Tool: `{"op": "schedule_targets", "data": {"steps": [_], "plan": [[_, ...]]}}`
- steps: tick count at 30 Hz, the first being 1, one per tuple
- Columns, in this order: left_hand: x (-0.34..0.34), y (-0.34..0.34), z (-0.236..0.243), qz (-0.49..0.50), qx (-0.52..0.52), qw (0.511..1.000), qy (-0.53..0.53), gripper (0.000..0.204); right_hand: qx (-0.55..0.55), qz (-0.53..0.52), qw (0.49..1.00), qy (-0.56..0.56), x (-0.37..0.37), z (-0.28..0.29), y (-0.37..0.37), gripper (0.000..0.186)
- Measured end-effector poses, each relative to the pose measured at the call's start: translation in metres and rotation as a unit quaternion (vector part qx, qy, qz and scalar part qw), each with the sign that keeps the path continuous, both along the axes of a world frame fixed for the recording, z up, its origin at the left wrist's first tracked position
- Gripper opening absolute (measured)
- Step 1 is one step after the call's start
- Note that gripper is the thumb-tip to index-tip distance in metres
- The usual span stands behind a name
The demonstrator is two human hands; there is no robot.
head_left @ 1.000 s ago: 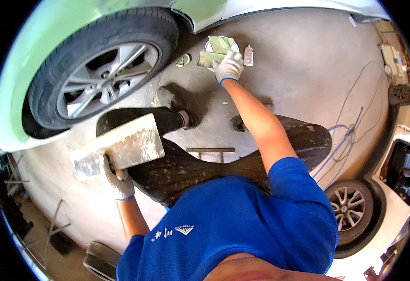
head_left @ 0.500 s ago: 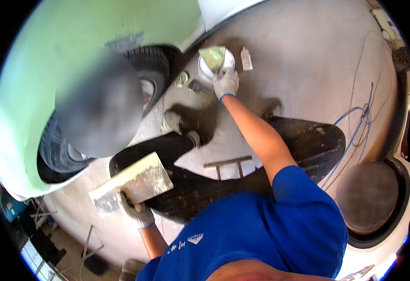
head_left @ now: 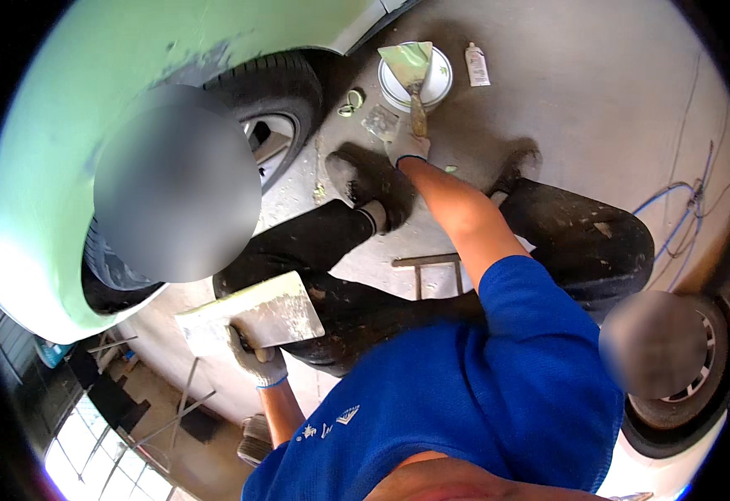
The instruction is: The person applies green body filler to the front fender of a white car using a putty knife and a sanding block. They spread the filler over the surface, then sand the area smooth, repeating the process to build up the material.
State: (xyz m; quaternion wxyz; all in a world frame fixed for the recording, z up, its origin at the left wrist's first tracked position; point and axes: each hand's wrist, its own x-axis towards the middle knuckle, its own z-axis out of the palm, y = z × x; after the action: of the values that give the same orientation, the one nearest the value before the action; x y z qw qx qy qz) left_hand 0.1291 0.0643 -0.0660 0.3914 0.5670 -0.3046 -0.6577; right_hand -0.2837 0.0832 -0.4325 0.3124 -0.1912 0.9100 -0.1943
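Note:
My left hand [head_left: 256,359], in a pale knit glove, grips the near edge of a flat rectangular putty board [head_left: 277,321]. Its grey face is smeared, with a yellow-green band along the far edge. A putty knife [head_left: 406,63] rests across a round white can [head_left: 442,77], its blade coated light green and its handle pointing back toward me. My gloved right hand [head_left: 409,149] is at the handle's butt, fingers loosely beside it and not wrapped round it. Left of the handle lies a small grey flat piece [head_left: 380,122] on the floor.
A green car body [head_left: 89,75] with a scuffed patch and a tyre [head_left: 273,83] stands at the left. Beyond the can lie a white tube [head_left: 477,65] and a roll of tape [head_left: 351,103]. Blue hose [head_left: 674,192] coils at right, near another wheel [head_left: 699,367]. A low stand [head_left: 427,261] sits between my legs.
My right hand has drawn back along the putty knife, off its upper handle, while the knife stays on the can. My left hand keeps hold of the board. The whole view has shifted.

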Motion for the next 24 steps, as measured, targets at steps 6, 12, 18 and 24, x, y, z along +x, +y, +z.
{"op": "schedule_targets", "data": {"steps": [6, 12, 18, 24], "plan": [[-0.111, -0.003, 0.029, 0.251, -0.019, 0.961, -0.117, 0.04, -0.016, -0.093, 0.988, 0.12, -0.011, -0.072, -0.011, 0.074], [-0.041, -0.018, 0.032, 0.022, -0.033, 0.995, -0.091, 0.041, -0.012, -0.111, 0.993, 0.045, -0.027, -0.093, -0.02, 0.064], [-0.057, 0.006, 0.026, 0.071, -0.032, 0.991, -0.111, 0.041, -0.146, -0.043, 0.969, -0.193, 0.025, -0.02, 0.045, 0.031], [-0.078, 0.01, 0.026, 0.024, -0.039, 0.996, -0.082, 0.024, -0.115, 0.104, 0.987, -0.048, 0.023, 0.061, 0.114, 0.02]]}}
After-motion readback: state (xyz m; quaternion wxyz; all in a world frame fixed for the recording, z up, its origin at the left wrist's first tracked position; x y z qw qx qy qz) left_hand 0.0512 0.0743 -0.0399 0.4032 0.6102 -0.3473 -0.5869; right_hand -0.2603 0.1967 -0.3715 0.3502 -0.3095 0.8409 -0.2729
